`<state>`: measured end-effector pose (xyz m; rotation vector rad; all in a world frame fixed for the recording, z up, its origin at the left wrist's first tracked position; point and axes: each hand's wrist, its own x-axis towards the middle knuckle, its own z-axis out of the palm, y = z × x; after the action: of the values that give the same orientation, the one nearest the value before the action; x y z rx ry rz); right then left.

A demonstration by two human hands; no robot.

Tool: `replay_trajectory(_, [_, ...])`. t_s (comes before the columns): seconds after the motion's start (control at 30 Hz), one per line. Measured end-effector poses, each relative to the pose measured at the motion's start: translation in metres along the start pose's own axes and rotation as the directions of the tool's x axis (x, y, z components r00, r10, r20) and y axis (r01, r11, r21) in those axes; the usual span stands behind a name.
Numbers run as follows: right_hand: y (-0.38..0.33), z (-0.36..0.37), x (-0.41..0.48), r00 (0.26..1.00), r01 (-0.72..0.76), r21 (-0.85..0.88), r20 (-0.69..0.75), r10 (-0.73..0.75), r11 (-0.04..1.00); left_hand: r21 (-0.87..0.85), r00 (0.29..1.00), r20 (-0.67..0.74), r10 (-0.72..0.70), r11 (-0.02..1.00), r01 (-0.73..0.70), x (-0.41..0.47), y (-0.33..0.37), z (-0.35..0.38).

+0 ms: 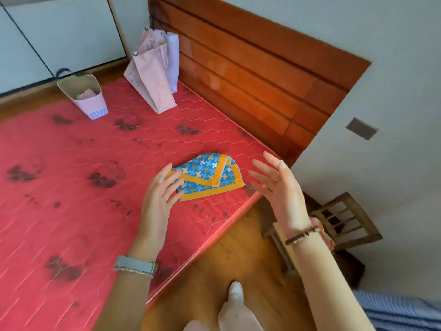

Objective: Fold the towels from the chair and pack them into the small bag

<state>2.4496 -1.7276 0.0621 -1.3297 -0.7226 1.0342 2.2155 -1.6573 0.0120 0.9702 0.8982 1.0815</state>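
A folded blue towel [207, 176] with an orange border and a star pattern lies on the red mattress [71, 177] near its right edge. My left hand [159, 192] hovers at the towel's left corner, fingers straight, fingertips at or just over the cloth. To the towel's right, my right hand [278, 187] is raised with spread fingers and holds nothing. The small pink bag [89, 101] stands open at the far left of the mattress, with pale cloth inside. The wooden chair [346, 220] stands on the floor at the right, with some orange-and-white cloth showing behind my right wrist.
Two taller pink and lilac paper bags [155, 75] lean against the wooden headboard [250, 75] at the back. A wooden floor [226, 254] runs along the mattress's right edge, where my shoe [236, 292] stands. White cupboard doors line the far wall.
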Motion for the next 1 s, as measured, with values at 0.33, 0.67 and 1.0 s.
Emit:
replay_trajectory(0.33, [0.007, -0.018, 0.117, 0.979, -0.097, -0.031, 0.178, 0.101, 0.995, 0.015, 0.968, -0.247, 0.036, 0.999, -0.033, 0.047, -0.014, 0.007])
replay_trajectory(0.67, [0.057, 0.018, 0.210, 0.957, -0.206, -0.104, 0.187, 0.223, 0.973, 0.056, 0.909, -0.416, -0.032, 0.997, 0.061, 0.133, -0.049, -0.044])
replay_trajectory(1.0, [0.138, 0.030, 0.304, 0.926, -0.361, -0.098, 0.078, 0.369, 0.927, 0.083, 0.868, -0.448, -0.215, 0.957, 0.280, 0.234, -0.137, -0.098])
